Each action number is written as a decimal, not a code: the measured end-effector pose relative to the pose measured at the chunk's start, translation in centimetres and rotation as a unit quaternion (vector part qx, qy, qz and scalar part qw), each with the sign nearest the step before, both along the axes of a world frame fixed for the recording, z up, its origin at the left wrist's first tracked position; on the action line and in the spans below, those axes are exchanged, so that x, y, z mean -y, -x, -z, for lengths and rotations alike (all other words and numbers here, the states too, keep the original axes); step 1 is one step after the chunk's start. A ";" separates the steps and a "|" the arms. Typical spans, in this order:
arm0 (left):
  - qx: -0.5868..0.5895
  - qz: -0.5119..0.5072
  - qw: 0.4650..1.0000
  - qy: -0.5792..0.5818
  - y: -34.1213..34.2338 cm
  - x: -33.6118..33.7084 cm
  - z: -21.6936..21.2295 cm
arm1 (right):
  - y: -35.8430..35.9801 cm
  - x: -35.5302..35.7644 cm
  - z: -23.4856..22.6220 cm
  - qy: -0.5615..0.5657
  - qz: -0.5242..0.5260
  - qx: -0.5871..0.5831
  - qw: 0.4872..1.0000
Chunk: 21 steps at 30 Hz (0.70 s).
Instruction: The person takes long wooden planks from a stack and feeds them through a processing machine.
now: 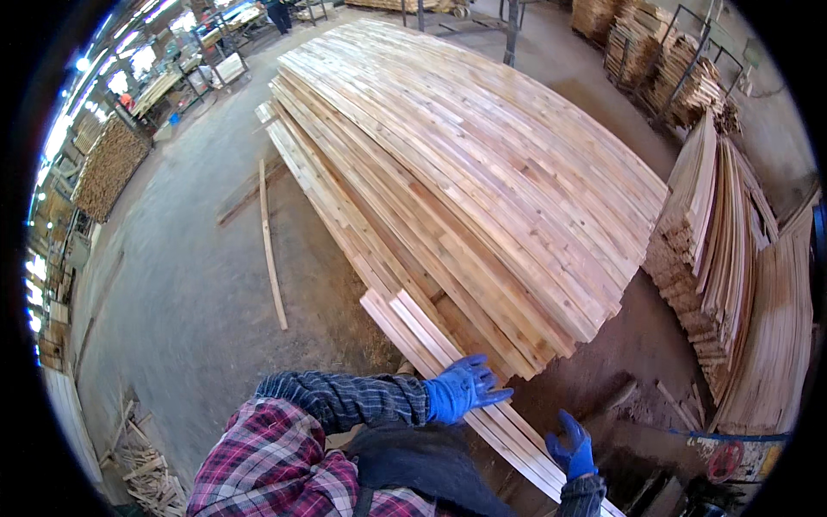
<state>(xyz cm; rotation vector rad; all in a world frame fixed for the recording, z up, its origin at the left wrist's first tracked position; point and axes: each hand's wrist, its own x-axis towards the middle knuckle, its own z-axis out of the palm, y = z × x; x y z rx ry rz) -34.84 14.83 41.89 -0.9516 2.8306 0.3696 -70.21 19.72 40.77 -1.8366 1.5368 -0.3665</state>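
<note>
Fingers spread apart, left blue-gloved hand (465, 389) lies across long, pale wooden strips (512, 435); right blue-gloved hand (572, 446), half curled, hovers beside them, contact unclear.
Strips slant far-left to near-right, ends beside a broad, pale wooden plank stack (474, 172); brown layered slat piles (711, 276) flank it.

Long, pale, narrow wooden strips (510, 439), diagonally side by side

L arm (345, 398), dk striped, runs approx. horiz., L to R; L hand (467, 389) blue-gloved, fingers (496, 397) spread, pointing R. R hand (572, 445) also gloved, lower, apart from L, fingers parted, pointing fwd; R forearm (583, 495) mostly cut off at btm.
</note>
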 end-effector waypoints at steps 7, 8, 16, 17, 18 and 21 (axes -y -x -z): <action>-0.159 -0.182 0.911 -0.335 -10.9 7.1 1.6 | -1.8 3.4 5.6 -0.084 0.030 -0.029 0.996; -0.180 -0.235 0.875 -0.384 -13.4 8.6 3.5 | -1.9 3.2 7.2 -0.150 0.089 0.079 0.981; -0.447 -0.596 0.373 -0.553 -23.4 16.5 26.9 | -0.7 5.5 27.0 -0.395 0.435 0.280 0.759; -0.468 -0.614 0.306 -0.557 -23.6 16.9 29.3 | -0.4 6.0 28.8 -0.389 0.536 0.298 0.687; -0.481 -0.636 0.271 -0.540 -23.3 17.5 31.9 | 0.4 6.9 30.3 -0.394 0.399 0.153 0.813; -0.489 -0.685 0.187 -0.507 -22.6 19.8 38.3 | -0.3 9.9 34.1 -0.332 0.254 -0.003 0.908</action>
